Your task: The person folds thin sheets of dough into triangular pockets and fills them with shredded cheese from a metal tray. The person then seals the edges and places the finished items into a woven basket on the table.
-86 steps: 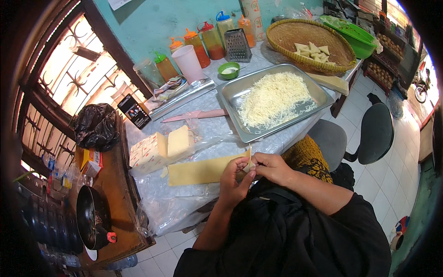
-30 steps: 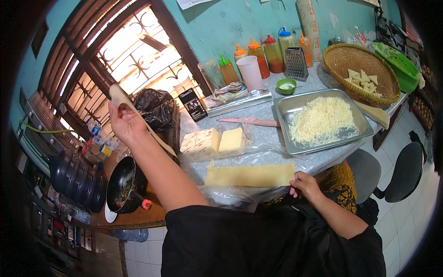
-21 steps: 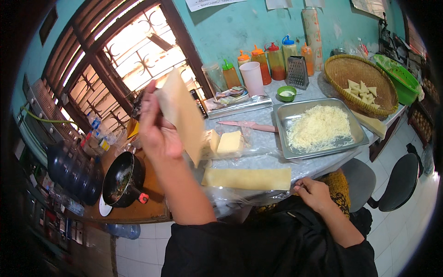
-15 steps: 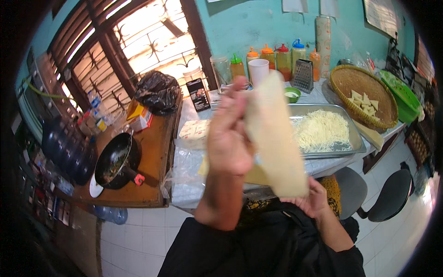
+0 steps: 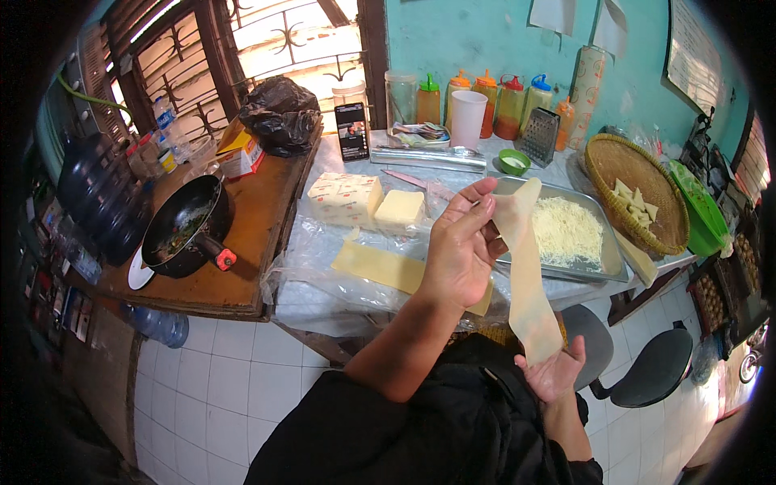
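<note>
A long, thin, pale dough sheet (image 5: pixel 529 295) hangs slantwise in front of me. My left hand (image 5: pixel 462 246) is closed on its upper end, thumb against fingers. At the lower end my right hand (image 5: pixel 556 373) holds the sheet from beneath, palm up and thumb out to the side; the dough hides most of its fingers. Another flat dough strip (image 5: pixel 376 265) lies on clear plastic on the table, left of my left wrist. Behind the hanging sheet stands a metal tray (image 5: pixel 618 263) with a heap of grated cheese (image 5: pixel 570 234).
A cheese block in a printed wrapper (image 5: pixel 343 198) and a cut piece (image 5: pixel 398 212) sit left. Behind are a knife (image 5: pixel 404 178), a foil-like roll (image 5: pixel 428 159), a green bowl (image 5: pixel 514 162) and a grater (image 5: pixel 539 136). Folded triangles lie in a woven tray (image 5: pixel 594 153). A pan (image 5: pixel 190 226) stands far left.
The sheet has come down, its upper end narrowing in my left hand. My right hand has turned palm up under the lower end. The view has shifted, showing more of the table.
</note>
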Available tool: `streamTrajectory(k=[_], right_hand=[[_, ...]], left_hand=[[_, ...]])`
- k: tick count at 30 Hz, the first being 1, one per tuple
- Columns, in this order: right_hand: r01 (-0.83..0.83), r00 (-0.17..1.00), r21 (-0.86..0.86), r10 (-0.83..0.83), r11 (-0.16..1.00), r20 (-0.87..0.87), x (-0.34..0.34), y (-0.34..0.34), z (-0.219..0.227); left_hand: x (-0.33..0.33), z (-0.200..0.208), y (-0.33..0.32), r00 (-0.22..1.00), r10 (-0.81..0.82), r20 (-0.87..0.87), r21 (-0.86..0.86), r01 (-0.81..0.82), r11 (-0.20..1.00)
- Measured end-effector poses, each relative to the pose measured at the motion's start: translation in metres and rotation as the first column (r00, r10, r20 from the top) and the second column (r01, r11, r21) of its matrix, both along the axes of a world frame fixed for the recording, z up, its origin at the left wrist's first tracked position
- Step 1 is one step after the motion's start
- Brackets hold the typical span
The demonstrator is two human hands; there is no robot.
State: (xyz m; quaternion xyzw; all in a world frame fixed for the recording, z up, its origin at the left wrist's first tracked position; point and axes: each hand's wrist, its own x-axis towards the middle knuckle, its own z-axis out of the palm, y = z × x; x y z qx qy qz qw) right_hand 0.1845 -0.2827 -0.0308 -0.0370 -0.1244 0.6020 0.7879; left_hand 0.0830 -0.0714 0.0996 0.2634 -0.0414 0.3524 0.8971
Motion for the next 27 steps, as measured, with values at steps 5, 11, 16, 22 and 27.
streamTrajectory(k=[5, 11, 16, 22, 27], right_hand=[[0.152, 0.981, -0.190, -0.124, 0.970, 0.149, 0.000, 0.006, 0.013], [0.293, 0.904, -0.050, -0.260, 0.955, 0.340, -0.002, -0.008, 0.062], [0.546, 0.757, -0.091, -0.444, 0.833, 0.480, -0.004, -0.007, 0.093], [0.512, 0.736, -0.090, -0.383, 0.854, 0.559, -0.008, 0.015, 0.116], [0.507, 0.721, -0.124, -0.341, 0.853, 0.603, -0.012, 0.030, 0.128]], left_hand=[[-0.004, -0.009, -0.008, 0.973, -0.052, -0.223, 0.286, 0.116, 0.951], [-0.006, -0.027, -0.033, 0.844, 0.323, -0.429, 0.901, 0.425, 0.086], [-0.016, -0.018, -0.043, 0.583, 0.730, -0.357, 0.746, 0.648, -0.153], [-0.018, -0.023, -0.037, 0.956, -0.064, -0.285, 0.849, 0.283, 0.446], [-0.006, -0.044, -0.048, 0.902, -0.425, -0.080, 0.494, 0.406, 0.769]])
